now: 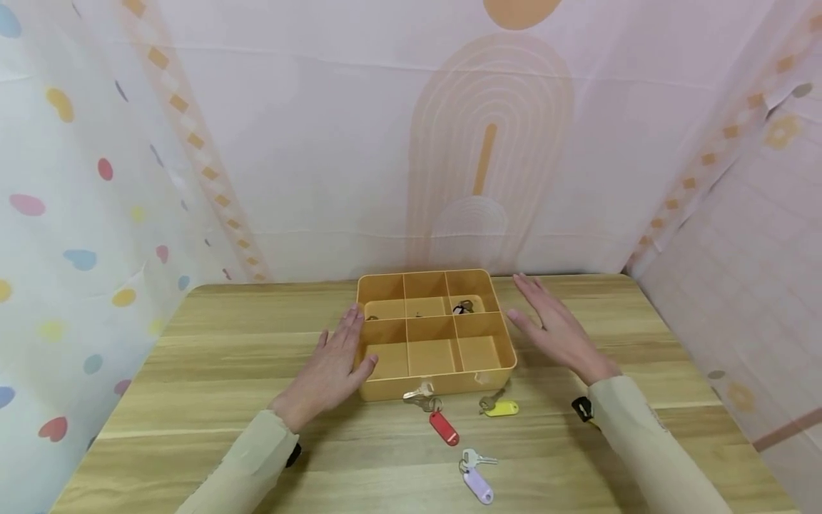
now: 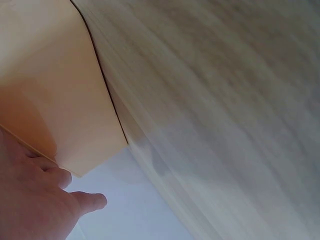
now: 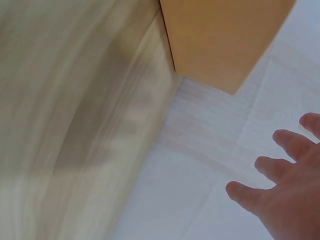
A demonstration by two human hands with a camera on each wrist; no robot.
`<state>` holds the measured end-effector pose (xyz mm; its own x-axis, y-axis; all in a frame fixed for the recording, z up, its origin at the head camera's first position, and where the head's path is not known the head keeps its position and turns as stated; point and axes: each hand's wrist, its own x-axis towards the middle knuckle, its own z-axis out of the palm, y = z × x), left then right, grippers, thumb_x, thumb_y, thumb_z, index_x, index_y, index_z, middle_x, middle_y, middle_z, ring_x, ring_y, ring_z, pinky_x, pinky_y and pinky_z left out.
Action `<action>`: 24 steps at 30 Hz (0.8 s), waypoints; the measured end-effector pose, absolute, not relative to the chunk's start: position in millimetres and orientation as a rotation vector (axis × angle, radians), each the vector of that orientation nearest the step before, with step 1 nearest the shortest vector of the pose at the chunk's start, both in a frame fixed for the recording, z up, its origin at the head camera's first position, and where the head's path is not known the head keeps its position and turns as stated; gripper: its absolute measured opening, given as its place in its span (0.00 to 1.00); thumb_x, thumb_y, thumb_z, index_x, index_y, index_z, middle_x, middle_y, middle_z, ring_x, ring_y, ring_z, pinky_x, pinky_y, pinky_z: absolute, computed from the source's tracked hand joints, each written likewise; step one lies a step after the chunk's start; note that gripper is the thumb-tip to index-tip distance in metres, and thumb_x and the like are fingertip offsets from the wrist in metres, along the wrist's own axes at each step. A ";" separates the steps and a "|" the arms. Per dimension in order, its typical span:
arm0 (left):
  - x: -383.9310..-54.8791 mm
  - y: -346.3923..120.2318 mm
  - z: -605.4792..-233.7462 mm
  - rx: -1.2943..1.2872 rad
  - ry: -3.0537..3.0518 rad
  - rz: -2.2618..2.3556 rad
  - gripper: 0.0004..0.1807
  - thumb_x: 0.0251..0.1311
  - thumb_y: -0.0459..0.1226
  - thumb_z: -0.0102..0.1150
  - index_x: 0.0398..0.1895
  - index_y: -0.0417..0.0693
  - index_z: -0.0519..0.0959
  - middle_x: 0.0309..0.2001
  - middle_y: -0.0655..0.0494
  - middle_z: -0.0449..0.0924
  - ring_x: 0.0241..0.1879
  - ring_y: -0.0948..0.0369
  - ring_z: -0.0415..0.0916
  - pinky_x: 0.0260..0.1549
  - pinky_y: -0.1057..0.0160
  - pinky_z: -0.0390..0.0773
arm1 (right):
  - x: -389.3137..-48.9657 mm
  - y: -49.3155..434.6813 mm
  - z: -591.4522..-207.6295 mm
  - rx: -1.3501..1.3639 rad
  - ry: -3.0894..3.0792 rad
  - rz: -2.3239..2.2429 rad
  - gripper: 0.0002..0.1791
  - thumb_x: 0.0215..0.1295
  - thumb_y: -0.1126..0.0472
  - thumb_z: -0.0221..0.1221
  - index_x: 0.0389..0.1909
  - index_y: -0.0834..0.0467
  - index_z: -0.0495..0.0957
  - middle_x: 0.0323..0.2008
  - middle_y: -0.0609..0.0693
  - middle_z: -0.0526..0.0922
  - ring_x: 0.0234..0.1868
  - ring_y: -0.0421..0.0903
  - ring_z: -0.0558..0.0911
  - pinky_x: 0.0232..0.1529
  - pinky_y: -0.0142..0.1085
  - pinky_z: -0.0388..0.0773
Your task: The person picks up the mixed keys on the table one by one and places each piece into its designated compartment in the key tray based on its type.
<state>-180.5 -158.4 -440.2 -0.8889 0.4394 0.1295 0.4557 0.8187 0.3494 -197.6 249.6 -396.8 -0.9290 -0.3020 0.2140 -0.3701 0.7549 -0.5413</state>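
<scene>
An orange-yellow organizer box (image 1: pixel 432 386) with several compartments sits toward the back of the table. At its left rim lies my left hand (image 1: pixel 327 368), fingers extended along the side and thumb over the front left compartment. Off the box's right side, my right hand (image 1: pixel 557 325) is held with its fingers straight and nothing in it. Dark keys (image 1: pixel 464 307) lie in the back right compartment; small bits of metal show in the other back ones. In front of the box are keys with a red tag (image 1: pixel 444 428), a yellow tag (image 1: pixel 501 408) and a lilac tag (image 1: pixel 478 486).
The wood-grain table (image 1: pixel 244 357) reaches back to a patterned curtain (image 1: pixel 334 157). More curtain hangs on the left (image 1: pixel 83 235) and right (image 1: pixel 758 235) sides. In the right wrist view, the box's outer wall (image 3: pixel 220 40) stands near the table's back edge.
</scene>
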 end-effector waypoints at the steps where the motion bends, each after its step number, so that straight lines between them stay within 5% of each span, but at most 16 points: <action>1: -180.3 -158.6 -439.8 -0.727 -2.956 -0.587 0.45 0.79 0.54 0.43 0.84 0.37 0.39 0.84 0.46 0.32 0.82 0.47 0.37 0.74 0.32 0.48 | -194.5 251.9 -396.1 0.551 -2.830 0.894 0.40 0.80 0.40 0.49 0.84 0.51 0.49 0.83 0.51 0.49 0.82 0.59 0.45 0.76 0.65 0.45; 9: -182.6 -162.1 -439.3 -0.730 -2.944 -0.586 0.45 0.79 0.53 0.44 0.84 0.37 0.39 0.84 0.43 0.34 0.82 0.46 0.37 0.73 0.31 0.48 | -168.2 271.1 -389.0 0.555 -2.831 0.848 0.39 0.80 0.45 0.51 0.83 0.55 0.51 0.81 0.58 0.54 0.81 0.63 0.48 0.74 0.68 0.48; 24: -181.7 -167.1 -443.5 -0.727 -2.940 -0.574 0.45 0.79 0.53 0.44 0.84 0.38 0.38 0.84 0.44 0.33 0.82 0.48 0.36 0.73 0.32 0.49 | -124.0 304.8 -396.6 0.479 -2.874 0.909 0.36 0.81 0.50 0.52 0.84 0.48 0.53 0.81 0.59 0.53 0.80 0.67 0.52 0.68 0.75 0.52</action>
<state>-181.7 -167.1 -443.5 -0.8869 0.4387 0.1445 0.4609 0.8194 0.3409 -124.0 304.8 -396.6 -0.9467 -0.2685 0.1778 -0.3219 0.7736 -0.5459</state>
